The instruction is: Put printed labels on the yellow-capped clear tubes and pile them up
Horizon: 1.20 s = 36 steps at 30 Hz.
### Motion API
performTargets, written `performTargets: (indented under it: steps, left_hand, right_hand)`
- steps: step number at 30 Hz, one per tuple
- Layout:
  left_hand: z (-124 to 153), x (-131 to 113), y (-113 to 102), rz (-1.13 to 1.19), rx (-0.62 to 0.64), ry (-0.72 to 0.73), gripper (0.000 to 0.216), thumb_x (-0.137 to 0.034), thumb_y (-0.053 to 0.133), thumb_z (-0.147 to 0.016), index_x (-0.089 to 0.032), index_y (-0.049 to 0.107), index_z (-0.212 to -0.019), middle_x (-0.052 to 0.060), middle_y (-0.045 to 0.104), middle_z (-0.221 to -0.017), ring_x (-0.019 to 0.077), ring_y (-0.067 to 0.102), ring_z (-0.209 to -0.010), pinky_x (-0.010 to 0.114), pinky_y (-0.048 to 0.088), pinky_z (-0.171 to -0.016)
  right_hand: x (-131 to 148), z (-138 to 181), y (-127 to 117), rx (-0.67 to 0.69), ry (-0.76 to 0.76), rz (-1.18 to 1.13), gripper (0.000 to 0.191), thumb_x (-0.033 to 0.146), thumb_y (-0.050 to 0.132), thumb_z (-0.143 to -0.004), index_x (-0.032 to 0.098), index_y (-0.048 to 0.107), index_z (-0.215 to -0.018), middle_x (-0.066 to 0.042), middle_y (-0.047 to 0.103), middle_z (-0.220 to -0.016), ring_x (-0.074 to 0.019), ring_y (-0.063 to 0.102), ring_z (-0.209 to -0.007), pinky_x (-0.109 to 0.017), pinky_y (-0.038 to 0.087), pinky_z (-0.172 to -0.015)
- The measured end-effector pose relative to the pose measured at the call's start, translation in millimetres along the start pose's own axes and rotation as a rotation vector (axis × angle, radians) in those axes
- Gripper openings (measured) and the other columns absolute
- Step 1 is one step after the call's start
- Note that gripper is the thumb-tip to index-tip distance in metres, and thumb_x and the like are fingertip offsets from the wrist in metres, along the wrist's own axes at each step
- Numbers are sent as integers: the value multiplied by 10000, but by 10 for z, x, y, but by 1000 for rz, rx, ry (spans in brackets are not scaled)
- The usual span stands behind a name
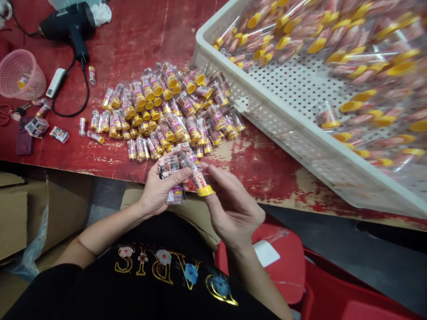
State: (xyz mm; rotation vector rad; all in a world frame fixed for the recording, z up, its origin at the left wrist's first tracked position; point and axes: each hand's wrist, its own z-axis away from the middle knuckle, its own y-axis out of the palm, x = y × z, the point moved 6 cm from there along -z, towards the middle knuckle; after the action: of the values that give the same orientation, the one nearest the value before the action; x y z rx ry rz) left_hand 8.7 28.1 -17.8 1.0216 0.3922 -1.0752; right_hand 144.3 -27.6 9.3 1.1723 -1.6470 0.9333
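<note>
My left hand [160, 189] is closed round a small stack of printed label cards [171, 171], thumb pressed across the top one. My right hand [230, 204] pinches a clear plastic tube with a yellow cap [199, 178], held slanted with the cap toward me and its open end by the cards. Both hands hover just in front of the red table's [133, 40] near edge. A heap of several filled yellow-capped tubes [167, 106] lies on the table just beyond my hands.
A white perforated crate [300, 120] holding several more tubes fills the right side. At the far left sit a black heat gun [68, 24], a pink basket [20, 73], a phone [24, 141] and loose labels [59, 134]. Cardboard boxes [13, 218] and a red stool [287, 262] are below.
</note>
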Motion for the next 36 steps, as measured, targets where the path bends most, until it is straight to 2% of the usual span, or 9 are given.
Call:
performTargets:
  steps: [4,8,13,20,27,36]
  left_hand:
    - [82,1,31,-37,52,0,712,-284,925,-586,-225,613,-1223,-33,678,-782,72,573,-514,197,473,-468]
    - [127,17,47,-53,109,-15,714,-296,923,-592,-226,601,-1226,-38,683,-768,74,577,-489,200,471,-451]
    - [158,59,40,-49,164,-22,713,-295,926,-594,-231,570,-1208,-49,682,-758,80,589,-469,200,482,-438]
    - [187,96,22,-32,186,-11,687,-272,932,-577,-233,561,-1153,-47,691,-784,79,593,-479,199,497,-434]
    - [252,85,-32,-48,63,-65,844,-330,954,-518,-255,558,-1259,-22,702,-794,100,592,-483,229,489,-432]
    - [254,50,-155,-17,27,-73,785,-301,954,-509,-231,601,-1206,-13,707,-807,101,600,-496,232,488,-448]
  right_hand:
    - [86,-28,-53,-193,-60,54,520,19,717,-790,318,711,-1216,-22,764,-988,-171,723,-889,-319,616,-729]
    - [196,-73,-65,-216,-81,115,502,-11,740,-756,343,756,-1111,3,747,-868,-135,698,-769,-266,568,-624]
    - [283,-89,-78,-215,-124,100,491,-45,746,-735,327,775,-1054,8,725,-821,-121,671,-749,-262,540,-621]
    - [328,-78,-61,-208,-146,155,522,-47,745,-733,342,761,-1081,20,703,-813,-122,656,-744,-276,533,-633]
    - [320,-77,-25,-223,-180,163,454,6,747,-753,362,767,-1034,21,684,-757,-138,640,-687,-302,512,-592]
    - [282,-71,122,-177,-162,195,420,18,757,-752,348,767,-1010,19,686,-771,-146,652,-711,-312,530,-620]
